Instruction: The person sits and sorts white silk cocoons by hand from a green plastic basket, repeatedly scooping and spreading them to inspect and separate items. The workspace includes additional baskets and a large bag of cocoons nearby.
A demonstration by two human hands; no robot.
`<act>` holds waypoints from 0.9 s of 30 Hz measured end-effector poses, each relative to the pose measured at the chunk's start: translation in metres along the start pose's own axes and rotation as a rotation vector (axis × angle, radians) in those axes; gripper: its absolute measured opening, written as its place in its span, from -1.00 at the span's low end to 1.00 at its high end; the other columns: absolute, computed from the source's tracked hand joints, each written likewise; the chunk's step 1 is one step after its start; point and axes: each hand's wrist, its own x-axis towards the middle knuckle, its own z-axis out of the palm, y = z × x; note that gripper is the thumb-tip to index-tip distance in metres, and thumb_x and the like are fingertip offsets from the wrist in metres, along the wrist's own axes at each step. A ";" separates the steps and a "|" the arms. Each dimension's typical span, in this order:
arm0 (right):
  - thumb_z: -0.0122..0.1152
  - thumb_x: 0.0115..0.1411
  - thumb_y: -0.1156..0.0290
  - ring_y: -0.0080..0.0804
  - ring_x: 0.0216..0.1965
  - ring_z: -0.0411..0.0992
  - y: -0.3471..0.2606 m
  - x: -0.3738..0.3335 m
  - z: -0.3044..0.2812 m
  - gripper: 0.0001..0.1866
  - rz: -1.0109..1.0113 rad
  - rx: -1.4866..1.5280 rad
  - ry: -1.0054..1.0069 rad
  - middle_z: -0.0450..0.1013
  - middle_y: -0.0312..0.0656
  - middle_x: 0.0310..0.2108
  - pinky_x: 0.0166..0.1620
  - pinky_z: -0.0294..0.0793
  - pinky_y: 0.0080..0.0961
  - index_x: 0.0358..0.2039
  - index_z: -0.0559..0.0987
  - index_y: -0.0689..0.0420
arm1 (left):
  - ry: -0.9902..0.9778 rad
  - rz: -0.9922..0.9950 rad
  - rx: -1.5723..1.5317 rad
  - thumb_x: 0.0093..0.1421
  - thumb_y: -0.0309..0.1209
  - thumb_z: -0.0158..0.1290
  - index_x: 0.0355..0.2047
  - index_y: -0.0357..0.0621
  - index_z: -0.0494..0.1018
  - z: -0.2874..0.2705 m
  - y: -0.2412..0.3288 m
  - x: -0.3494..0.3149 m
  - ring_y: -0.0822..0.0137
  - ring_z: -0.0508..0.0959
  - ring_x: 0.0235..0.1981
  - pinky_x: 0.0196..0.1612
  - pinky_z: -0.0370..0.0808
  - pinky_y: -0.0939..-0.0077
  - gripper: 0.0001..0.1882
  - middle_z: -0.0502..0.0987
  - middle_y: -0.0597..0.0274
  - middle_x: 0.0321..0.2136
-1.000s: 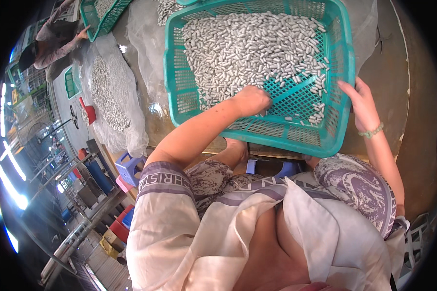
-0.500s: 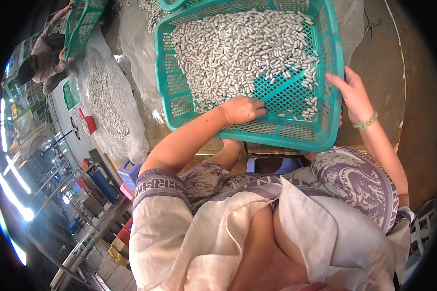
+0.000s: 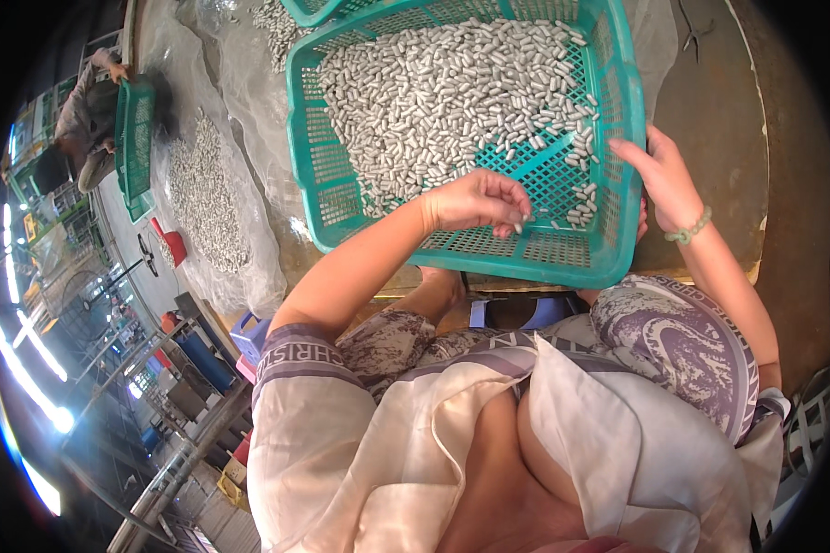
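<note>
A green plastic basket [image 3: 563, 264] is in front of me, its mesh floor partly covered by a heap of small grey-white capsule-shaped pieces [image 3: 443, 92]. Over the basket's near side hovers my left hand [image 3: 478, 201], its fingers pinched on one such piece [image 3: 518, 224]. My right hand [image 3: 666, 184] grips the basket's right wall, thumb at the rim and the other fingers outside, partly hidden. A few loose pieces lie near the right wall, where the green mesh shows.
Clear plastic sheeting [image 3: 260, 152] with more pieces [image 3: 203, 198] lies to the left, beside a red scoop [image 3: 173, 241]. Another person [image 3: 83, 120] holds a green basket [image 3: 135, 143] at the far left. Part of another basket [image 3: 318, 9] shows beyond mine.
My left hand has lifted off the mesh floor and moved slightly right, a piece now visible in its fingers. At the far left, the other person's basket has come lower.
</note>
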 end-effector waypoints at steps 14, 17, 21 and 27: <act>0.16 0.09 0.38 -0.55 -0.36 0.43 0.002 0.000 0.002 -0.69 -0.027 -0.013 0.062 0.48 -0.20 -0.34 -0.28 0.42 -0.59 -0.20 0.45 0.32 | 0.286 0.346 1.420 -0.09 -0.46 0.16 -0.47 -0.17 0.42 0.011 -0.032 0.053 0.09 0.51 -0.41 -0.33 0.46 0.27 -0.84 0.44 0.15 -0.47; 0.16 0.09 0.39 -0.54 -0.36 0.43 -0.001 -0.002 0.003 -0.69 -0.033 -0.001 0.073 0.48 -0.19 -0.34 -0.28 0.43 -0.59 -0.20 0.45 0.33 | 0.191 0.373 1.386 -0.07 -0.49 0.12 -0.46 -0.18 0.42 0.009 -0.025 0.053 0.09 0.51 -0.39 -0.31 0.47 0.27 -0.86 0.43 0.14 -0.46; 0.16 0.09 0.39 -0.54 -0.35 0.43 -0.001 -0.002 0.004 -0.69 -0.025 0.025 0.074 0.48 -0.19 -0.34 -0.27 0.43 -0.58 -0.20 0.45 0.33 | 0.092 0.405 1.376 -0.06 -0.52 0.07 -0.43 -0.18 0.44 0.021 -0.027 0.057 0.09 0.51 -0.37 -0.30 0.47 0.29 -0.87 0.43 0.14 -0.43; 0.16 0.09 0.39 -0.54 -0.35 0.43 -0.006 -0.004 0.005 -0.69 0.001 0.005 0.078 0.47 -0.19 -0.34 -0.28 0.43 -0.59 -0.20 0.44 0.33 | 0.000 0.382 1.462 -0.07 -0.54 0.07 -0.37 -0.20 0.46 0.023 -0.028 0.067 0.10 0.51 -0.37 -0.29 0.47 0.30 -0.81 0.43 0.16 -0.42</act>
